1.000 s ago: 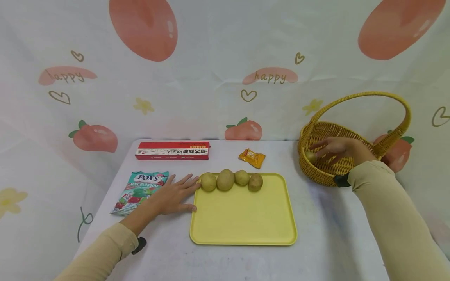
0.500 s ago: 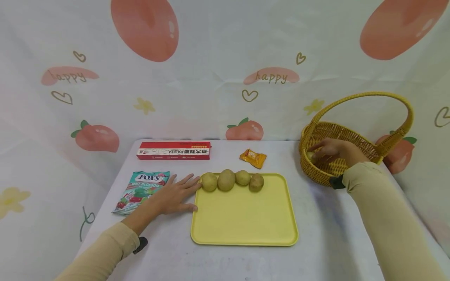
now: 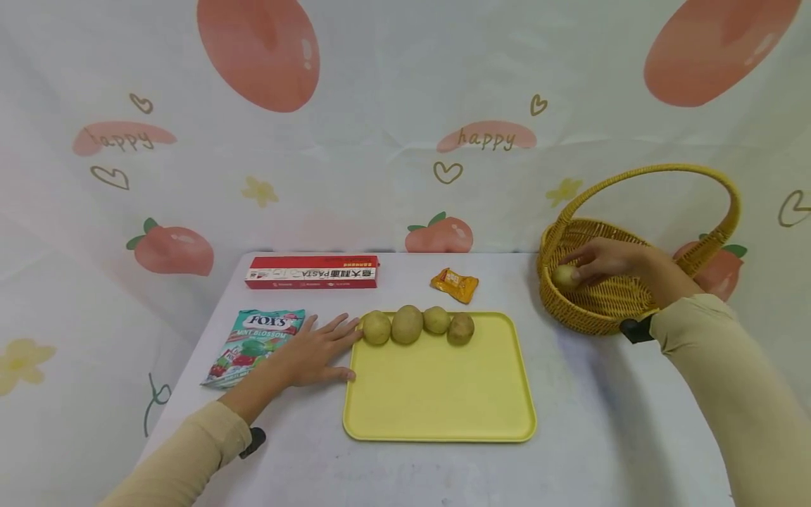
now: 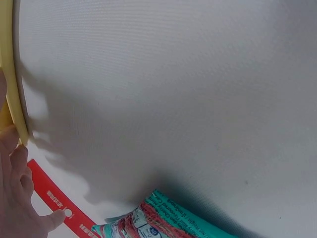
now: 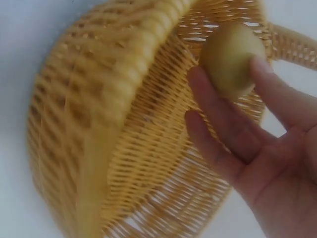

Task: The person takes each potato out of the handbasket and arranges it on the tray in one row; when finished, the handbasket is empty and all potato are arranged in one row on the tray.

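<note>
In the head view my right hand [image 3: 610,258] is over the wicker basket [image 3: 586,320], pinching a smooth olive-brown kiwi [image 3: 566,275] between thumb and fingertips. The right wrist view shows the same kiwi [image 5: 232,59] lifted off the basket's woven bottom, gripped by the thumb and fingers. Fingers spread, my left hand [image 3: 319,355] lies at the left edge of the yellow tray [image 3: 440,394], fingertips touching its rim. Several kiwis [image 3: 407,324] sit in a row along the tray's far side. In the left wrist view only part of the left hand [image 4: 17,193] shows.
A teal candy bag [image 3: 260,345] lies beside the left forearm. Behind it is a red pasta box [image 3: 312,272]. An orange-wrapped snack [image 3: 455,285] lies beyond the tray. The basket's tall handle [image 3: 665,169] arches over the right arm. A printed cloth backs the table.
My right hand reached deeper into the basket, took hold of the kiwi and has raised it slightly. The left hand, tray and row of kiwis have stayed put.
</note>
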### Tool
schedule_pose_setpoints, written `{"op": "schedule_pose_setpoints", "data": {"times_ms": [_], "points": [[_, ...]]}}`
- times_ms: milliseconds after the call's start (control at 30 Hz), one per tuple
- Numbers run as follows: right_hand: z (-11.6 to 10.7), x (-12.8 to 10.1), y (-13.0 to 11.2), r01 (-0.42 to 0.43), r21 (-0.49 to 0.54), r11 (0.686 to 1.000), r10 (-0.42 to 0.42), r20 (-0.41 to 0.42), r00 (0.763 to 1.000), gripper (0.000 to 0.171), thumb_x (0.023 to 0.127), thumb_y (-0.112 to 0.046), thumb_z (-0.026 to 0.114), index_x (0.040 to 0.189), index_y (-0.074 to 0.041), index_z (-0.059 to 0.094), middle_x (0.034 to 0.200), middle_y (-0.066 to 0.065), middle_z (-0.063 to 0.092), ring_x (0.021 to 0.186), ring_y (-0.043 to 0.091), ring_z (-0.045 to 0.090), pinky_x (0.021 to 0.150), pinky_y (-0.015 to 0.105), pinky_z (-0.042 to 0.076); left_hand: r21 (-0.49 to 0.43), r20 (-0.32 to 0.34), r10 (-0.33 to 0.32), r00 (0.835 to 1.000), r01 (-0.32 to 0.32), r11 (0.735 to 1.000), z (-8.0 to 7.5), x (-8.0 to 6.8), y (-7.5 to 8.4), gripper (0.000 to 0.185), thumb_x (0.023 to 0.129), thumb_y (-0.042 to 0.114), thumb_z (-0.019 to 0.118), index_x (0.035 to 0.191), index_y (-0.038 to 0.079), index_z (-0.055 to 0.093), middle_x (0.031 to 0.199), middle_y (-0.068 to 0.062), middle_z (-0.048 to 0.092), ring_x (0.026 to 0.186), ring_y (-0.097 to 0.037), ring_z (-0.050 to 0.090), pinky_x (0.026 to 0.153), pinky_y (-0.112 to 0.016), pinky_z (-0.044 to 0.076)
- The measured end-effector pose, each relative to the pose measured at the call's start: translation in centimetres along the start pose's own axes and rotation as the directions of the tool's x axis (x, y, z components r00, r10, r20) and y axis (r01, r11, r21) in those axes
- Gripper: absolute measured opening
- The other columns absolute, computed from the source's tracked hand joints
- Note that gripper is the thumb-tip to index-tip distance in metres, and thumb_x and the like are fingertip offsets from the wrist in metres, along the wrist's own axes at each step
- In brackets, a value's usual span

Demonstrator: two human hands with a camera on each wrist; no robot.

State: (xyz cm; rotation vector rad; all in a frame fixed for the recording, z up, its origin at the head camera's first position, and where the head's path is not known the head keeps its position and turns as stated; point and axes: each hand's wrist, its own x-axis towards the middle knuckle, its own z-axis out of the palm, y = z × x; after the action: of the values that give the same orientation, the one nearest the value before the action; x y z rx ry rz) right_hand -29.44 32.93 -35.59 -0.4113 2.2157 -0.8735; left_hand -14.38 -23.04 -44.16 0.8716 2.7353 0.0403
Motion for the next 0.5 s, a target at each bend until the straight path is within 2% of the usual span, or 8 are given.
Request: {"op": "schedule_pose_setpoints", "data": {"times_ms": [167,300,367,433,500], "points": [[-0.1,-1.3,-1.1,0.076,-0.061,0.995,-0.078,-0.017,0.997,0.054,0.099,-0.007,0.061,0.143,0.016,0.039,0.126,0.027,0.06,0.102,0.023,0.068,0.087,0.038,0.057,-0.001,-0.005,0.0,1.0,0.0,1.0,0.1,-0.1,0.0,0.088,0.089,0.071,0.053,0.157,0.02,0.031,0.164,-0.002,0.025,0.152,-0.03,0.015,0.113,-0.071,0.014],[0.2,-2.4,-2.1,0.161,-0.192,0.968,-0.175,-0.054,0.983,0.049,0.096,-0.01,0.065,0.138,0.011,0.05,0.126,0.023,0.062,0.104,0.018,0.063,0.086,0.031,0.055,-0.011,-0.004,-0.001,1.0,0.001,1.0,0.1,-0.1,0.0,0.088,0.089,0.071,0.053,0.157,0.02,0.032,0.164,-0.002,0.025,0.152,-0.03,0.015,0.113,-0.071,0.014],[0.6,-2.8,-2.7,0.213,-0.245,0.946,-0.237,-0.072,0.969,0.047,0.095,-0.01,0.068,0.136,0.007,0.055,0.123,0.017,0.065,0.106,0.015,0.061,0.086,0.027,0.051,-0.016,-0.002,-0.001,1.0,0.001,1.0,0.1,-0.1,0.0,0.088,0.089,0.071,0.053,0.157,0.021,0.031,0.164,-0.002,0.025,0.152,-0.03,0.015,0.113,-0.071,0.014],[1.0,-3.0,-3.2,0.284,-0.289,0.914,-0.318,-0.079,0.945,0.045,0.093,-0.01,0.07,0.134,0.005,0.059,0.119,0.011,0.068,0.105,0.012,0.059,0.086,0.024,0.048,-0.018,-0.002,-0.003,1.0,0.003,1.0,0.1,-0.1,0.0,0.088,0.089,0.071,0.053,0.157,0.02,0.031,0.164,-0.002,0.025,0.152,-0.03,0.015,0.113,-0.071,0.013],[1.6,-3.0,-3.7,0.351,-0.278,0.894,-0.381,-0.062,0.922,0.043,0.093,-0.008,0.07,0.133,0.004,0.06,0.117,0.008,0.068,0.103,0.012,0.06,0.085,0.023,0.049,-0.016,0.001,-0.006,1.0,0.006,1.0,0.1,0.0,0.0,0.088,0.088,0.071,0.053,0.157,0.021,0.031,0.164,-0.002,0.024,0.152,-0.03,0.014,0.113,-0.071,0.013]]}}
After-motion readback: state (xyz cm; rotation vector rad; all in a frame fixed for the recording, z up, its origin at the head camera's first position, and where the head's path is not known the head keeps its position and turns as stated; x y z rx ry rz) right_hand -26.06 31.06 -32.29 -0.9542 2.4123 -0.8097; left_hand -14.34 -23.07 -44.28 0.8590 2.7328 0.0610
